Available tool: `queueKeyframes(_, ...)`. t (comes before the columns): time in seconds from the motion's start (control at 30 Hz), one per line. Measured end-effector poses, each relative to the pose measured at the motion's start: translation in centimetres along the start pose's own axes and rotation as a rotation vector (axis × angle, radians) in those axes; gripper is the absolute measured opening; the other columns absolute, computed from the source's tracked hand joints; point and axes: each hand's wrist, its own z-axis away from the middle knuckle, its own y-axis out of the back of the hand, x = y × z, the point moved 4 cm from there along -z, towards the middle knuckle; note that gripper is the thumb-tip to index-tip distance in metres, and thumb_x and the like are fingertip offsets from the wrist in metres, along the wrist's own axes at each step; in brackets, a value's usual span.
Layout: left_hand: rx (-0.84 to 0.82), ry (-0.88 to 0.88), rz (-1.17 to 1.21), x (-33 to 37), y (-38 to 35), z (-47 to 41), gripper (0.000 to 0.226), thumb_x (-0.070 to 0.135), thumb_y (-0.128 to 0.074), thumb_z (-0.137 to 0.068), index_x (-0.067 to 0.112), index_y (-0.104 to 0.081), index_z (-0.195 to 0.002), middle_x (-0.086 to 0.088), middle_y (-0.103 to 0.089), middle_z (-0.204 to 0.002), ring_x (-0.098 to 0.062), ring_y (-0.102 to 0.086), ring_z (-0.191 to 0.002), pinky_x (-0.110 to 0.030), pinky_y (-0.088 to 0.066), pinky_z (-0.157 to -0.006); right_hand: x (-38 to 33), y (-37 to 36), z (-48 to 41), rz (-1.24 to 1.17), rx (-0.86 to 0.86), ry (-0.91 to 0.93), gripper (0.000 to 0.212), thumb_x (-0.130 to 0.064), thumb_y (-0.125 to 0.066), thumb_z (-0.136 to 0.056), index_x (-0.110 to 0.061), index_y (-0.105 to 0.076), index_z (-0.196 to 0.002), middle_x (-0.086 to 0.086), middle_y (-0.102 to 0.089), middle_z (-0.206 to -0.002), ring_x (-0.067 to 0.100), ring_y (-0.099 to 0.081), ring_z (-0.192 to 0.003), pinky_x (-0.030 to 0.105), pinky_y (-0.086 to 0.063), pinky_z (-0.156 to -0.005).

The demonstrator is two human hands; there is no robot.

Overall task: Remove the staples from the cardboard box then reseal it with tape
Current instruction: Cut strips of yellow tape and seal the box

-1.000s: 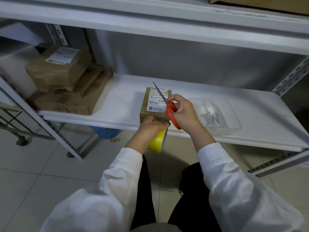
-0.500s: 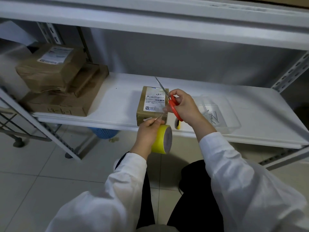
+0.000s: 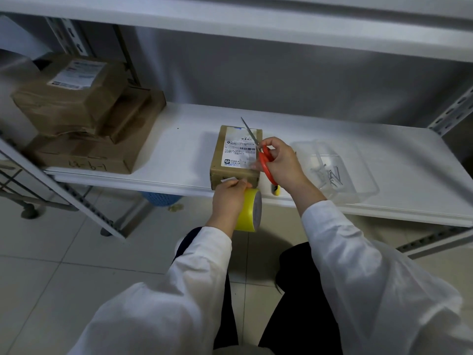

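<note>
White shelf (image 3: 179, 155): small brown cardboard box (image 3: 219, 149) at front edge. Left hand (image 3: 227, 201) grips yellow tape roll (image 3: 247, 211) just below it; right hand (image 3: 284, 162) grips orange-handled scissors (image 3: 265, 162) alongside.

One small labelled box (image 3: 235, 155). One roll of yellow tape (image 3: 249, 210). One pair of scissors (image 3: 264, 161). One clear tray (image 3: 358, 189); metal pins (image 3: 330, 175) inside, too jumbled to count. Three brown parcels (image 3: 74, 98). One blue basket (image 3: 161, 199). Two hands: left hand (image 3: 229, 198), right hand (image 3: 284, 165).

The white shipping label (image 3: 240, 152) on the small cardboard box (image 3: 217, 176) shows a barcode and a large number starting with "4" (its fine print is too small to read). Handwriting on the flat box (image 3: 64, 160) at the shelf's left reads roughly "1-9-1". The parcel label (image 3: 76, 74) above is blurred.
</note>
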Motion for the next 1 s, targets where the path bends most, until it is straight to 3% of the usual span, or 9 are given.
queueKeyframes(0.07, -0.007, 0.008, 0.002, -0.1, -0.1, -0.1, 0.026, 0.022, -0.053, -0.093, 0.021, -0.065, -0.071, 0.000, -0.060, -0.088, -0.021, -0.054, -0.091, -0.030, -0.042, -0.089, 0.3, 0.0, -0.1, 0.008, -0.001, 0.004, 0.042, -0.005, -0.081, -0.069, -0.021, -0.053, -0.096, 0.001, -0.069, -0.086, 0.013, -0.067, -0.079, 0.026, -0.054, -0.077)
queueKeyframes(0.17, -0.015, 0.019, 0.003, -0.4, -0.4, -0.1, 0.022, 0.023, -0.052, -0.094, 0.017, -0.068, -0.081, 0.000, -0.059, -0.091, -0.020, -0.053, -0.093, -0.029, -0.040, -0.089, 0.6, 0.0, -0.2, 0.020, -0.016, 0.005, 0.042, -0.004, -0.080, -0.070, -0.020, -0.053, -0.098, -0.008, -0.064, -0.074, -0.004, -0.059, -0.060, 0.014, -0.046, -0.063)
queueKeyframes(0.33, -0.012, 0.034, -0.001, -0.6, -0.4, -0.2, 0.024, 0.024, -0.052, -0.094, 0.024, -0.063, -0.072, 0.000, -0.057, -0.094, -0.021, -0.053, -0.096, -0.029, -0.040, -0.091, 0.9, 0.1, -0.1, 0.048, 0.003, 0.008, 0.040, -0.006, -0.080, -0.071, -0.018, -0.054, -0.100, -0.006, -0.062, -0.076, -0.006, -0.054, -0.049, 0.007, -0.040, -0.044)
queueKeyframes(0.47, -0.027, 0.046, 0.008, -0.7, -0.6, -0.3, 0.019, 0.025, -0.053, -0.093, 0.022, -0.064, -0.078, 0.000, -0.056, -0.096, -0.018, -0.049, -0.093, -0.026, -0.036, -0.084, 1.2, 0.5, -0.2, 0.143, 0.127, 0.022, 0.037, -0.015, -0.078, -0.076, -0.016, -0.056, -0.106, 0.004, -0.068, -0.091, 0.009, -0.055, -0.068, 0.018, -0.042, -0.061)
queueKeyframes(0.57, -0.029, 0.059, 0.027, -1.0, -0.6, -0.4, 0.019, 0.028, -0.053, -0.093, 0.020, -0.065, -0.080, 0.000, -0.057, -0.097, -0.018, -0.050, -0.092, -0.027, -0.037, -0.085, 1.8, 0.8, -0.2, 0.112, 0.177, -0.043, 0.046, -0.024, -0.080, -0.074, -0.017, -0.054, -0.111, 0.002, -0.065, -0.095, 0.019, -0.057, -0.081, 0.020, -0.043, -0.055)
queueKeyframes(0.67, -0.007, 0.072, 0.055, -1.1, -0.5, -0.5, 0.029, 0.035, -0.050, -0.094, 0.021, -0.065, -0.073, -0.002, -0.063, -0.100, -0.019, -0.052, -0.094, -0.029, -0.037, -0.089, 1.4, 0.8, -0.1, 0.027, 0.237, -0.060, 0.054, -0.029, -0.083, -0.069, -0.016, -0.052, -0.111, 0.000, -0.063, -0.096, 0.017, -0.058, -0.086, 0.011, -0.041, -0.057)
queueKeyframes(0.83, 0.059, 0.074, 0.082, -1.0, -0.5, -0.7, 0.036, 0.036, -0.050, -0.094, 0.009, -0.064, -0.113, -0.009, -0.062, -0.122, -0.027, -0.055, -0.113, -0.032, -0.040, -0.096, 0.5, -1.3, -0.7, 0.110, 0.202, 0.011, 0.045, -0.025, -0.077, -0.077, -0.018, -0.050, -0.112, 0.004, -0.067, -0.103, 0.023, -0.063, -0.094, 0.035, -0.055, -0.077)
queueKeyframes(0.93, 0.068, 0.062, 0.078, -1.0, -0.4, -0.8, 0.034, 0.035, -0.052, -0.094, 0.010, -0.063, -0.114, -0.011, -0.063, -0.121, -0.029, -0.056, -0.113, -0.034, -0.041, -0.098, 0.6, -1.6, -0.8, 0.239, 0.229, 0.059, 0.036, -0.022, -0.068, -0.084, -0.017, -0.051, -0.116, 0.004, -0.066, -0.102, 0.024, -0.062, -0.093, 0.028, -0.049, -0.073)
queueKeyframes(1.0, 0.052, 0.067, 0.076, -1.1, -0.4, -0.9, 0.035, 0.037, -0.052, -0.093, 0.009, -0.066, -0.110, -0.013, -0.064, -0.118, -0.030, -0.057, -0.111, -0.036, -0.043, -0.101, 1.0, -1.5, -0.8, 0.169, 0.221, 0.039, 0.042, -0.022, -0.072, -0.080, -0.014, -0.051, -0.116, 0.000, -0.063, -0.099, 0.020, -0.060, -0.091, 0.029, -0.048, -0.074)
